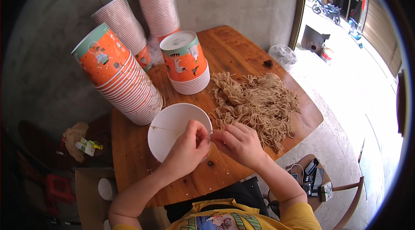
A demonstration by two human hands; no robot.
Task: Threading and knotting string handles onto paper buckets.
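Observation:
A white paper bucket point(166, 139) sits at the table's near side, its open mouth toward me. A thin tan string point(166, 128) stretches across that mouth from the left rim to my fingers. My left hand point(192, 143) is closed in a pinch on the string, over the bucket's right rim. Just right of it, my right hand point(237, 141) also pinches the string, with a short length showing between the hands. The fingertips partly hide each other, so any knot there cannot be made out. A tangled heap of tan strings point(255, 106) lies beyond my right hand.
A tall leaning stack of orange paper buckets point(125, 83) stands left, with strings along its side. A shorter upside-down stack point(183, 63) is behind the bucket. Two wrapped stacks point(158, 5) stand at the wall. A chair point(309, 165) holding small devices is at right; a cardboard box point(88, 186) sits lower left.

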